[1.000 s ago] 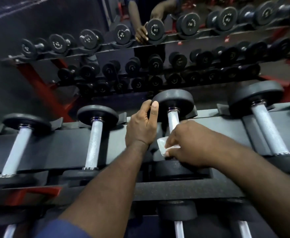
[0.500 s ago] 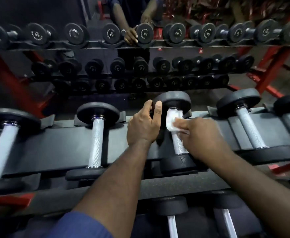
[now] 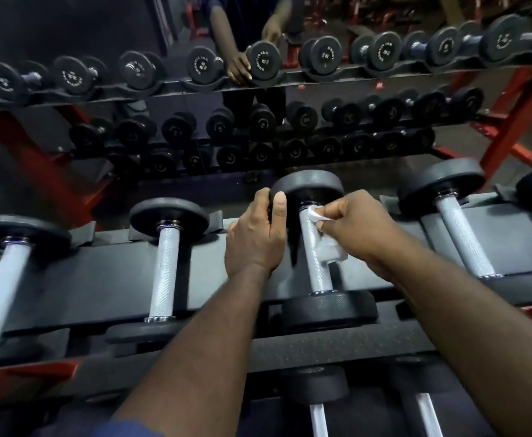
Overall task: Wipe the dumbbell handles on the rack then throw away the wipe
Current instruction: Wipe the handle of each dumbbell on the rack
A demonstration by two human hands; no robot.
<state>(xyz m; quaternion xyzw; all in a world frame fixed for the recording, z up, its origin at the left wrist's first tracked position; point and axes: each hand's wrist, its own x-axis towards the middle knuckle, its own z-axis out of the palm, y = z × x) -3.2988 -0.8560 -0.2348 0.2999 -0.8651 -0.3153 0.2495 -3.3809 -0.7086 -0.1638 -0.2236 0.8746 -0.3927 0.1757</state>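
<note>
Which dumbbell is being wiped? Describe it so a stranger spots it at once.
On the near rack's top shelf, below the mirror, find the third dumbbell from the left. It alone has hands on it: the left hand grips its far head and the right hand presses a white wipe against its silver handle.

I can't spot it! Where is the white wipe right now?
In the head view, the wipe is just right of centre, held by the right hand against the far end of a dumbbell handle, beside the left hand gripping the far weight.
</note>
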